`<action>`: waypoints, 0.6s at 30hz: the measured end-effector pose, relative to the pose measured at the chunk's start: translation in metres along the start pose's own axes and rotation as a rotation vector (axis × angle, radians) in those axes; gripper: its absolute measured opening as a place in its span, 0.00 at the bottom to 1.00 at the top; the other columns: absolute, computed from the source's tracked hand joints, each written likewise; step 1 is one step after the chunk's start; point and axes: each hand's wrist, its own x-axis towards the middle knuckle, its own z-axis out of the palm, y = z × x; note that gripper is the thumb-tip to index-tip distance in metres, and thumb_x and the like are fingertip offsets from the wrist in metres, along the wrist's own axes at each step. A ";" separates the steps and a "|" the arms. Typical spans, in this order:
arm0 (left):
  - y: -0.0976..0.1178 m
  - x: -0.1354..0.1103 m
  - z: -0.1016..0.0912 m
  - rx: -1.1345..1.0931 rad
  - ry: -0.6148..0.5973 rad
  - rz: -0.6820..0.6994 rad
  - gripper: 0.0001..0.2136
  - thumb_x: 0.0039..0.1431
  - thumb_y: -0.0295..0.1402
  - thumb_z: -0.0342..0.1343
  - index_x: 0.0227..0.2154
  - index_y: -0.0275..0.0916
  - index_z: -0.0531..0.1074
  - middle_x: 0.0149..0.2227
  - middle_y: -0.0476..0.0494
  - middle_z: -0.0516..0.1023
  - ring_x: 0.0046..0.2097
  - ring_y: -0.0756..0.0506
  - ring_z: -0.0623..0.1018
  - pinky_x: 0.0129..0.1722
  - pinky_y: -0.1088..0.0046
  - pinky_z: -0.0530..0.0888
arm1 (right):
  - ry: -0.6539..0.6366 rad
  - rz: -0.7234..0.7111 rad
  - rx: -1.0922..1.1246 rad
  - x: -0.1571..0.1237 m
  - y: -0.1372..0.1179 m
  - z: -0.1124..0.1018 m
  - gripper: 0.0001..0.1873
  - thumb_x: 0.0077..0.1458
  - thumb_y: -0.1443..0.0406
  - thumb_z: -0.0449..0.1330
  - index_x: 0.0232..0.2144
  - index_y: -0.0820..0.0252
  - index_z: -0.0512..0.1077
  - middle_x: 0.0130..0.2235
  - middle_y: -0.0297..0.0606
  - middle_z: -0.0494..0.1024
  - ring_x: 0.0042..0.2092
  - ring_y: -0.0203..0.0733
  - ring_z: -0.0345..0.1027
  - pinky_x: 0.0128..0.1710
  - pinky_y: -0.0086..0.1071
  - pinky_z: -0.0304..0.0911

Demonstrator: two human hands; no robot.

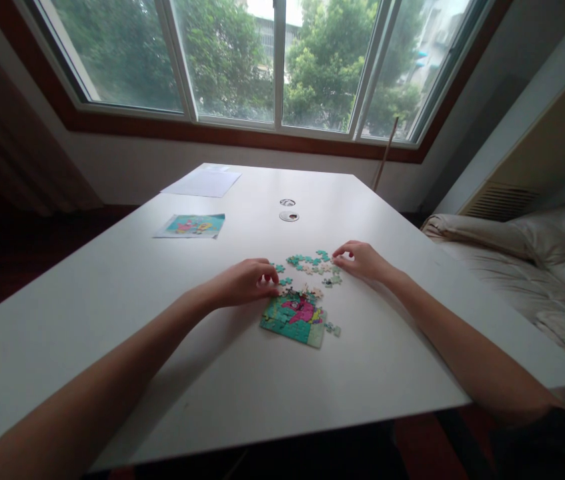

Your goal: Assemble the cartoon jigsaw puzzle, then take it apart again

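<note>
A partly joined jigsaw [296, 319], teal with a pink figure, lies on the white table [162, 320] in front of me. Several loose teal pieces [311, 263] are scattered just beyond it. My left hand [245, 281] rests at the left of the loose pieces, fingers curled and pinched together at a small piece near the puzzle's top edge. My right hand [361, 260] lies at the right of the pile, fingertips pinched down among the pieces. What either hand grips is too small to make out.
A printed picture sheet [191, 225] lies at mid left, a blank white sheet [203, 181] farther back. Two small round discs [288, 209] sit at the table's centre. A sofa or bed with cushions [527, 267] stands to the right. A wide window runs behind.
</note>
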 end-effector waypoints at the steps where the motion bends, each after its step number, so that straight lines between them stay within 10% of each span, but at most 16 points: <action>1: -0.001 0.000 0.000 0.003 0.001 0.000 0.10 0.55 0.39 0.55 0.32 0.37 0.74 0.31 0.46 0.70 0.29 0.51 0.70 0.31 0.76 0.67 | -0.010 -0.015 -0.001 0.000 -0.001 0.000 0.10 0.50 0.60 0.59 0.32 0.59 0.76 0.33 0.38 0.76 0.31 0.36 0.66 0.34 0.29 0.61; 18: 0.007 0.002 0.008 0.116 0.039 0.063 0.08 0.58 0.36 0.52 0.33 0.39 0.73 0.30 0.45 0.71 0.34 0.48 0.71 0.35 0.73 0.68 | 0.130 0.117 -0.030 0.004 0.000 0.004 0.15 0.56 0.60 0.52 0.30 0.61 0.76 0.29 0.38 0.78 0.31 0.38 0.67 0.33 0.30 0.59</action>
